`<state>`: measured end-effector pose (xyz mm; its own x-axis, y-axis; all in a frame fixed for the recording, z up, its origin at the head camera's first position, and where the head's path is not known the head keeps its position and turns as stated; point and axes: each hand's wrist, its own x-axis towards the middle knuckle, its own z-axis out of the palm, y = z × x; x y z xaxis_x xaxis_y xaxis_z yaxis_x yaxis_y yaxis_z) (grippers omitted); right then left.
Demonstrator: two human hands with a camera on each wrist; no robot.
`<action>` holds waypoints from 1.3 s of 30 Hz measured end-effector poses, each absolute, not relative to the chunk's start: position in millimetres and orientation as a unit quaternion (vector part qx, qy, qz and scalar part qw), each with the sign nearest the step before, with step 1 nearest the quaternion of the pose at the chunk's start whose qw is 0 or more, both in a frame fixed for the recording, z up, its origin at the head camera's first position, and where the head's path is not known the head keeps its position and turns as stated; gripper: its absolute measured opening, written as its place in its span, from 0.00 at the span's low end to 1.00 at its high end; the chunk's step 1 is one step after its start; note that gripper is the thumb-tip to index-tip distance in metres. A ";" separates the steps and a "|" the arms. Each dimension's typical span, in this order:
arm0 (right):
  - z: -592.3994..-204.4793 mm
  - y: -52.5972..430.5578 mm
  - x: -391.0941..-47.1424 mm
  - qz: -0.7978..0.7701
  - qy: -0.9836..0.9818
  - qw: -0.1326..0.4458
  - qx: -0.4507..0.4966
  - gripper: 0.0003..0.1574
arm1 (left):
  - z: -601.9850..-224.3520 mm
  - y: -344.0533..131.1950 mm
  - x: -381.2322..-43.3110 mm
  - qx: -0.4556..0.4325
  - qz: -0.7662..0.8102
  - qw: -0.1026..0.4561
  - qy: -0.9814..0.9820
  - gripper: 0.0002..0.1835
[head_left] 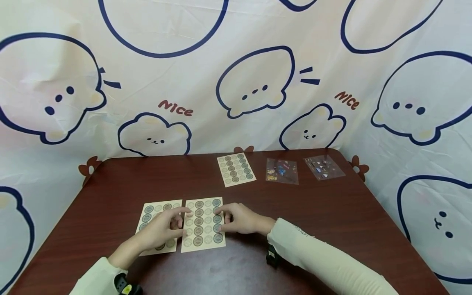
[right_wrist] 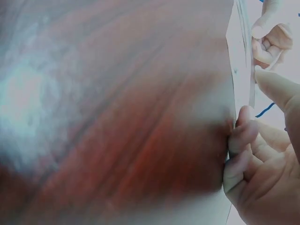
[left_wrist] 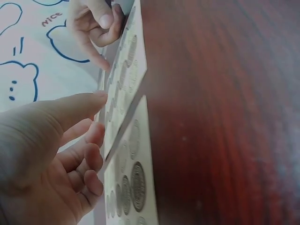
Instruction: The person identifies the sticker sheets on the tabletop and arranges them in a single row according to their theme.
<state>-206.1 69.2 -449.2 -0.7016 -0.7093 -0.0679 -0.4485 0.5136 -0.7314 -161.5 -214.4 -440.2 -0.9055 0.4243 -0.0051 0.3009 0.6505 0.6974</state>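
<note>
A cream sheet of round stickers lies flat on the table between the two hands. At its left edge, the left hand touches it with index finger and thumb spread apart. The right hand reaches to its right edge, index finger and thumb resting there. Beneath the left hand lies a second sticker sheet, partly hidden, with a narrow gap between the two sheets. In the left wrist view, the left thumb is straight near the sheet while the other fingers bend loosely. Fingers of the right hand rest against the table in the right wrist view.
Farther back on the dark wooden table lies a third sticker sheet. To its right are a clear packet with small colourful pieces and another clear packet. A printed cloth hangs behind the table and along its sides.
</note>
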 end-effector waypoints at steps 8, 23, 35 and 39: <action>-446.5 78.7 -211.6 -0.379 0.845 0.177 -0.334 0.27 | -434.5 -205.8 -166.4 0.229 0.371 0.058 0.898 0.22; -429.9 101.9 -223.7 -0.391 0.855 0.144 -0.308 0.27 | -422.7 -181.4 -181.0 0.205 0.357 0.061 0.909 0.19; -425.3 115.7 -235.7 -0.385 0.868 0.126 -0.286 0.27 | -412.9 -165.2 -196.8 0.221 0.369 0.052 0.902 0.18; -427.2 118.2 -238.9 -0.393 0.866 0.122 -0.286 0.27 | -413.1 -163.2 -201.3 0.225 0.365 0.049 0.902 0.18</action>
